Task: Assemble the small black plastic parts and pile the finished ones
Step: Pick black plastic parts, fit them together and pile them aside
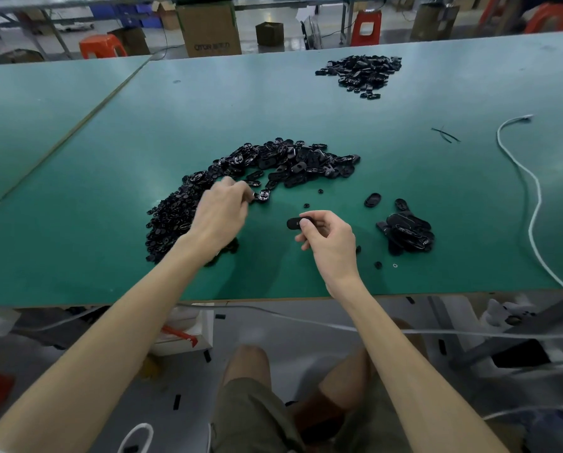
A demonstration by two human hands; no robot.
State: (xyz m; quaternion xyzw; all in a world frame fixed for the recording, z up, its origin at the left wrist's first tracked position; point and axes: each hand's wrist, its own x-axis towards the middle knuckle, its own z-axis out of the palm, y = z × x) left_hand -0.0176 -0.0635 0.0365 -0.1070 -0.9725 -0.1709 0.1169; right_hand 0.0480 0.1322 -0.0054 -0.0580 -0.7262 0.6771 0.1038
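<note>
A large curved heap of loose black plastic parts [273, 161] arcs across the middle of the green table [404, 178]. My left hand [221, 210] rests at the heap's inner edge, fingertips pinched on a small black oval part [262, 195]. My right hand [329, 240] hovers over the table to the right, holding a black oval part [298, 223] between thumb and fingers. A small pile of black parts [407, 233] lies to the right of my right hand. Two single oval pieces [372, 199] sit just behind that pile.
Another heap of black parts [360, 73] lies at the far right of the table. A white cable [531, 204] loops along the right side. Tiny black bits [378, 265] dot the table near its front edge. Cardboard boxes [208, 29] and orange stools [102, 45] stand beyond.
</note>
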